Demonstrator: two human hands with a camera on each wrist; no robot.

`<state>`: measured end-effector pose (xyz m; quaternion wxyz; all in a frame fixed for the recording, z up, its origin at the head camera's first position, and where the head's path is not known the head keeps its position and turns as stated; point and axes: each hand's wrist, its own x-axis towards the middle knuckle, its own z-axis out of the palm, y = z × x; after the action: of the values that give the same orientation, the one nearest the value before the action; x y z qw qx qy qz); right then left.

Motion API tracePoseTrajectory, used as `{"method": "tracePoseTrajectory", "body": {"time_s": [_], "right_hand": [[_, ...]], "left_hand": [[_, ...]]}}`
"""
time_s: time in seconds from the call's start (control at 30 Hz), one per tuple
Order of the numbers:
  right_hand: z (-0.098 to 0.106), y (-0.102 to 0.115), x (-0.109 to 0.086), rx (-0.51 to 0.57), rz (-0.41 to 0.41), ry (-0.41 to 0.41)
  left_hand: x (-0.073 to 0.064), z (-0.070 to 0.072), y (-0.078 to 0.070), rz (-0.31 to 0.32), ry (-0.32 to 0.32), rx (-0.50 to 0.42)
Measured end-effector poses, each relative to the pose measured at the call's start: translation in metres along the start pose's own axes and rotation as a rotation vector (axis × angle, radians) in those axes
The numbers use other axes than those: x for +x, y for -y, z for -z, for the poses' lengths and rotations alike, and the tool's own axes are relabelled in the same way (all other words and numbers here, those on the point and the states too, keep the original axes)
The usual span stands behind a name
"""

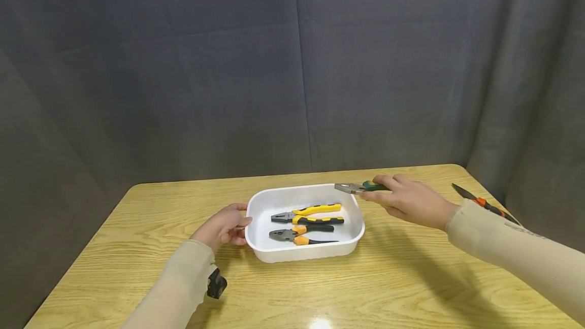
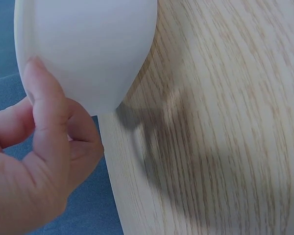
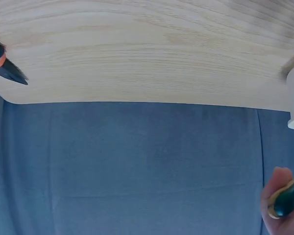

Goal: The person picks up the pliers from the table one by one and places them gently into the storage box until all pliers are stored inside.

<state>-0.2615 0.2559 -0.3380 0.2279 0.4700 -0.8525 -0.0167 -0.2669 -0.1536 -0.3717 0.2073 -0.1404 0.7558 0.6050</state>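
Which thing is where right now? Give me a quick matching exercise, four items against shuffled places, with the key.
1. green-handled pliers
2. yellow-and-black pliers
3. red-and-black tool
4. left hand

A. on the table, right of the tray
B. at the tray's left end
C. held in the right hand
D. inside the tray

Pairs: 1-C, 2-D, 3-A, 4-B

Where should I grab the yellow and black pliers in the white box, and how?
I'd hold the yellow and black pliers by their handles, reaching down from above on the right. They lie flat, with the metal head pointing left and the handles toward the right hand. The white box has raised walls, so sideways would probably be harder.
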Motion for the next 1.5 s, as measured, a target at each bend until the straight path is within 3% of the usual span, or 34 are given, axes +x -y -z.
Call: {"method": "tracePoseTrajectory", "body": {"time_s": [0.93,1.23,1.5], "right_hand": [[-0.009,0.018,0.031,0.019,0.063,0.079],[-0.011,0.024,0.044,-0.036,0.143,0.054],[-0.013,0.028,0.052,-0.045,0.167,0.054]], "left_hand": [[-0.003,-0.003,0.000,0.005,-0.005,-0.006],[-0.004,-0.003,0.000,0.007,-0.013,-0.010],[-0.004,-0.003,0.001,0.002,-0.015,-0.012]]}}
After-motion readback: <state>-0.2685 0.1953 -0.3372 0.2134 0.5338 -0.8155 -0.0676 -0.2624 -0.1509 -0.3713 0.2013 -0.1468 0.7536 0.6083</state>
